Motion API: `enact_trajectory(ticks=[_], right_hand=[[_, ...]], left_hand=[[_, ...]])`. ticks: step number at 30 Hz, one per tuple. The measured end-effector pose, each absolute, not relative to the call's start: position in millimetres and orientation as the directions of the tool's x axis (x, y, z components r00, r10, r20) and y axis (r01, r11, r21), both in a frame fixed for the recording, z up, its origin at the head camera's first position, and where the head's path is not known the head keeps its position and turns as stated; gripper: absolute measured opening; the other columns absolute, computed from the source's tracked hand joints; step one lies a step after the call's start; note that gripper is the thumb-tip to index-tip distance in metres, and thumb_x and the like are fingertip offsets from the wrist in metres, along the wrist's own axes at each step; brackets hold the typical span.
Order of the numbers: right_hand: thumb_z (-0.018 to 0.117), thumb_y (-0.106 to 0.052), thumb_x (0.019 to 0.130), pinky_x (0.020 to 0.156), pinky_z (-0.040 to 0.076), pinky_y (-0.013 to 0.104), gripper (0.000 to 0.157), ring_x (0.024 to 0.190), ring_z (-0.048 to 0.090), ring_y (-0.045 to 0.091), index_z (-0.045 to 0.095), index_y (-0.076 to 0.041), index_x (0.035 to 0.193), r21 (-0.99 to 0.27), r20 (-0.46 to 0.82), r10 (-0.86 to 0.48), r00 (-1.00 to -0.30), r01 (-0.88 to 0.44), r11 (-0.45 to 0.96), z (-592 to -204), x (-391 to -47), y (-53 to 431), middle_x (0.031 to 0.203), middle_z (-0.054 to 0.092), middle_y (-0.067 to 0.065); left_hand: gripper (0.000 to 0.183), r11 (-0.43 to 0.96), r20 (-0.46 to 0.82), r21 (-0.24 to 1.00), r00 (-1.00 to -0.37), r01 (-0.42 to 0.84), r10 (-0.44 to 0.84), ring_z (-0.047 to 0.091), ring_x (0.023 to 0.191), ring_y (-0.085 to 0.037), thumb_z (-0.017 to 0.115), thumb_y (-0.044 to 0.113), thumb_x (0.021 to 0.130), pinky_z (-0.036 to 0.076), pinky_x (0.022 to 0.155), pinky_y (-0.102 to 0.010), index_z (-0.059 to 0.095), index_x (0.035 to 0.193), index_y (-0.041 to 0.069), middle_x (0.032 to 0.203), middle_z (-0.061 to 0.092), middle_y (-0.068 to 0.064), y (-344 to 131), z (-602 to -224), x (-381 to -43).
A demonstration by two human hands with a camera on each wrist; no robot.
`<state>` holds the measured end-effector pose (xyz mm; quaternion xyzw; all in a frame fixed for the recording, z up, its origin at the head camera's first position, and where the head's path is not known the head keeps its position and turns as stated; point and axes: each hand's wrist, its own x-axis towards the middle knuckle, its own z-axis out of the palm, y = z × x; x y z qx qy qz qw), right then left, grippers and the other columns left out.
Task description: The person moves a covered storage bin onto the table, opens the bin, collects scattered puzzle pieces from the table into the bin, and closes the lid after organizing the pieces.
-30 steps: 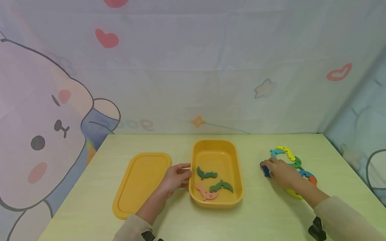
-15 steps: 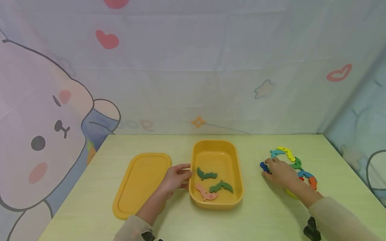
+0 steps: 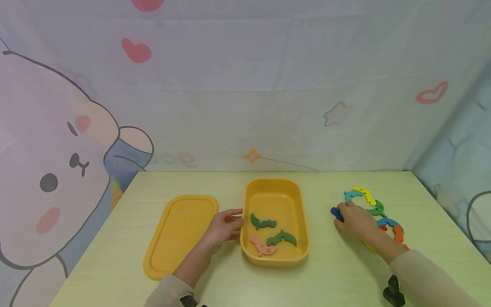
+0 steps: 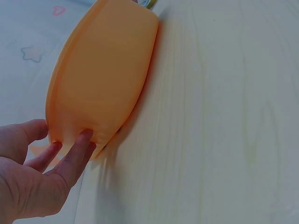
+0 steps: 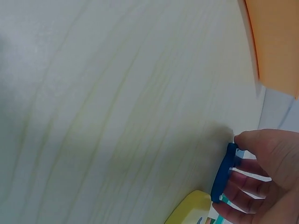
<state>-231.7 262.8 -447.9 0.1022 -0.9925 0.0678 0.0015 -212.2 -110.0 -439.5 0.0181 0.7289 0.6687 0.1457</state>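
Observation:
My left hand [image 3: 222, 227] rests against the left wall of an orange-yellow plastic box [image 3: 274, 187]. In the left wrist view its fingertips [image 4: 85, 135] touch the box's outer wall and the thumb is at the rim. Inside the box lie two green curved puzzle pieces [image 3: 283, 237] and a pink one [image 3: 264, 247]. My right hand [image 3: 358, 221] holds a dark blue puzzle piece [image 5: 224, 172] between thumb and fingers, at the left end of a chain of colourful curved pieces. The hand and forearm hide part of that chain.
A flat orange-yellow lid [image 3: 180, 234] lies left of the box. In the chain are a light blue piece [image 3: 353, 195], a yellow piece [image 3: 365, 194], a green piece [image 3: 376, 209] and an orange piece [image 3: 399, 233]. A printed cloth [image 3: 230, 85] hangs behind the table.
My right hand has shifted slightly back toward me and left, uncovering more of the blue and orange pieces. The dark blue piece turned a little. The left hand and box stayed still.

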Motion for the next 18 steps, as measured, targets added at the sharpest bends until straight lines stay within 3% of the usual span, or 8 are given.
enact_trajectory(ticks=[18], right_hand=[[0.067, -0.014, 0.08, 0.057, 0.05, 0.037, 0.03, 0.067, 0.052, 0.021, 0.058, -0.003, 0.107, -0.122, 0.008, -0.231, -0.973, -0.23, 0.965, -443.5, -227.4, 260.0, 0.089, 0.057, 0.012]], left_hand=[[0.043, 0.117, -0.191, 0.979, -0.959, -0.169, 0.208, 0.065, 0.086, -0.023, 0.058, 0.012, 0.089, 0.056, 0.07, -0.036, 0.05, 0.129, 0.0, 0.114, 0.058, -0.023, -109.4, -438.6, -211.8]])
